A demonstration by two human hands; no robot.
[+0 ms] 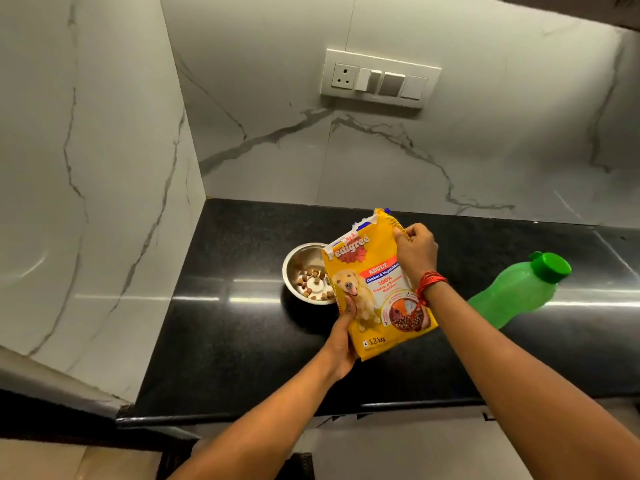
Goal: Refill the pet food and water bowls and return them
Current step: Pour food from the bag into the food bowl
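So, kibble step: left hand (pixel 341 341) and right hand (pixel 415 252) fingers pinch the bag (pixel 377 289) beside the barely filled bowl (pixel 301 268). Next up: tip it gently.

1. The left grip (pixel 341 341) is curled round the lower edge of the yellow plastic pet-food bag (pixel 377 292).
2. Its upper edge is pinched by the right grip (pixel 417 252).
3. Both forearms (pixel 277 420) are extended forward.

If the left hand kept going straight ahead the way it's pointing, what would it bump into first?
Probably the steel bowl, just beyond the left hand gripping the food bag; height is hard to judge, so it might pass over the rim.
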